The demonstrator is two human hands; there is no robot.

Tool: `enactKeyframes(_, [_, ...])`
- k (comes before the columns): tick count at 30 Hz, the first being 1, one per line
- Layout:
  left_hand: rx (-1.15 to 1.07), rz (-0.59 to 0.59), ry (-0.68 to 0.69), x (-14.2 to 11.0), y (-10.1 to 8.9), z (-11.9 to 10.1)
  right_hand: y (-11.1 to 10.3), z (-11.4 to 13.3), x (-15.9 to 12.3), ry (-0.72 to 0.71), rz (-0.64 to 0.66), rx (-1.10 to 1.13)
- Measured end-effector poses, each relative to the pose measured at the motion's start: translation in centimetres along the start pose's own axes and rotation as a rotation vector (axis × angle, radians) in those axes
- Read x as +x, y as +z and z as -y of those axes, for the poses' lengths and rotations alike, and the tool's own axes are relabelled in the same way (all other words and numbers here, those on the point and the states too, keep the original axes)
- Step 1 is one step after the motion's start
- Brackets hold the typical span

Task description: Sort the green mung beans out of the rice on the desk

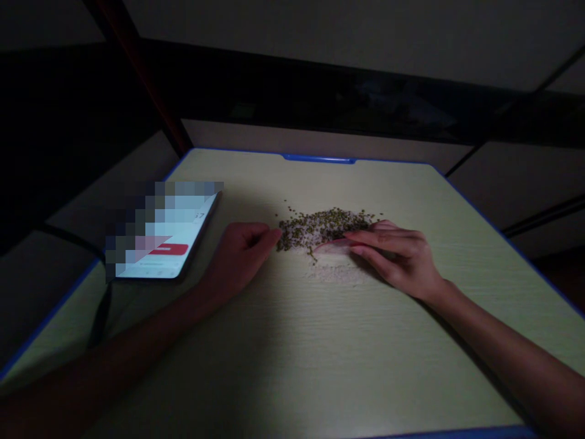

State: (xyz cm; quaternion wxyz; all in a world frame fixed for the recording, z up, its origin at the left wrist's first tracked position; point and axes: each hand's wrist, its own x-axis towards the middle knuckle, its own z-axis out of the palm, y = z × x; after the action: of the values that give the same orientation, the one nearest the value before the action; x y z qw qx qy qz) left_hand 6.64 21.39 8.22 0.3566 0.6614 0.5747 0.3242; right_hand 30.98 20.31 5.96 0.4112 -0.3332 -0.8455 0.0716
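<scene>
A heap of small green beans mixed with white grains (326, 227) lies in the middle of a pale table (292, 341). A patch of mostly white grains (331, 268) spreads just in front of it. My left hand (240, 256) rests on the table at the heap's left edge, fingers curled together, the fingertips touching the beans. My right hand (395, 253) lies at the heap's right side, fingers stretched out flat and pointing left over the grains.
A lit phone (167, 235) lies on the table to the left of my left hand, with a dark cable (98, 317) running from it toward the near left edge. The table has a blue rim (320, 160). The room around is dark.
</scene>
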Motion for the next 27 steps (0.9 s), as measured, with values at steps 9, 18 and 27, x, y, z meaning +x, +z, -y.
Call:
enactKeyframes(9, [0.022,0.008,-0.012,0.01,-0.02,-0.14,-0.11,-0.15,-0.13,0.01,0.009,0.026])
enactKeyframes(18, [0.017,0.009,0.002,-0.06,-0.11,-0.12,-0.37,-0.28,-0.29,-0.002,0.019,0.039])
enactKeyframes(27, [0.03,0.005,-0.001,-0.04,-0.11,-0.27,-0.6,-0.28,-0.21,-0.034,0.035,0.069])
